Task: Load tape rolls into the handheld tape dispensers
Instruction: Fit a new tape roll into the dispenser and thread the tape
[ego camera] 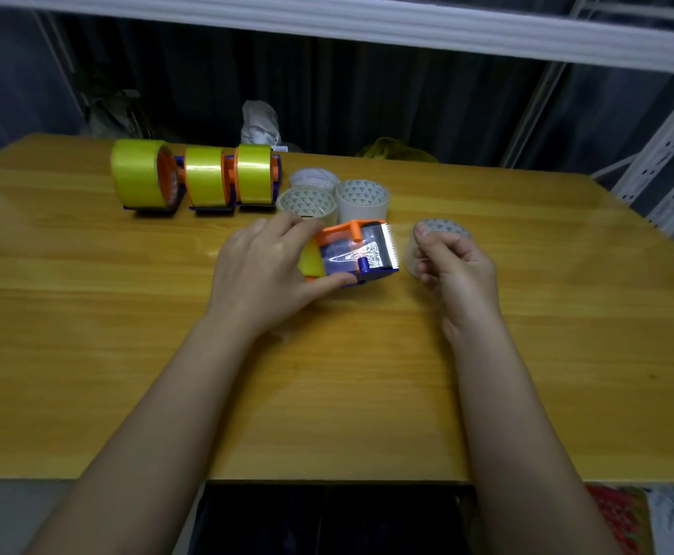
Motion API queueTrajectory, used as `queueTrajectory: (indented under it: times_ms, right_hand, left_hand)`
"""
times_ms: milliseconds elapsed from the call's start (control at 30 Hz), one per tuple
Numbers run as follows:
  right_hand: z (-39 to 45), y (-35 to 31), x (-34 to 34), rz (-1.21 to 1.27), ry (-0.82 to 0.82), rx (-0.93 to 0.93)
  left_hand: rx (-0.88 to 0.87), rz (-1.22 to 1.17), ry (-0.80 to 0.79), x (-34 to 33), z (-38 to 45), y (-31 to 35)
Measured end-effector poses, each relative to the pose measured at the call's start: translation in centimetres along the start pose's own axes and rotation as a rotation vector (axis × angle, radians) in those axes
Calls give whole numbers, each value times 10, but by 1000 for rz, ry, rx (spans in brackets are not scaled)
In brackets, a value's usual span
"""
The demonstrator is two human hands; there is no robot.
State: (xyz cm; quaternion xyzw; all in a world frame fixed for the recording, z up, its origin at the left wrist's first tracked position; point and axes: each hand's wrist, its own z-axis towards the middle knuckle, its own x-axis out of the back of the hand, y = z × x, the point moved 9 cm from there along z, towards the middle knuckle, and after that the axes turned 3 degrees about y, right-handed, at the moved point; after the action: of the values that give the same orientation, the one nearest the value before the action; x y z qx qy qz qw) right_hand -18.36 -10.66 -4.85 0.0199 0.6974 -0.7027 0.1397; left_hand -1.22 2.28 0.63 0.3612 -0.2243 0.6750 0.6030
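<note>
- Spreading across the whole lower view, the wooden worktop [127, 354] looks smooth and glossy, so I judge that light things laid on it will slide at a nudge and are better steadied than pushed.
- Standing in a row at the far left, three loaded dispensers [195, 180] already carry fat yellow rolls between orange and blue frames; they look finished and sit well apart from the hands.
- Grouped just beyond the left hand, three spare clear rolls [361, 200] rest near one another; each is probably light, stiff at its cardboard core, and slick on its outer wrap.
- Lying at the centre, the dispenser in hand [353, 254] holds a yellow roll, with clear tape drawn toward its serrated blade; that toothed edge is the part to keep skin away from, so the blue and orange side walls are the safe hold.
- Reaching from the left, the left hand [263, 270] is clamped on that dispenser, fingers over the far side and thumb along the near wall.
- Sitting just right of the blade, the right hand [455, 266] is curled round a clear roll [443, 234], pinching its rim; a hold through the core would likely slip less.
</note>
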Motion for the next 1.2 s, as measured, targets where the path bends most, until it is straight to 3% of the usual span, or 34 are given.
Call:
queueTrajectory:
  times_ms: [333,1067,1200]
  right_hand:
    - [-7,19,-23,101,-204,-268]
    - [-14,0,-38,334,-302,-340]
    - [-17,-15,-42,310,-272,-324]
  left_hand:
    - [-13,-22,24,2,-1,0]
    - [132,-367,-39,-7,7,-17]
    - [134,-272,-72,-9,8,-18]
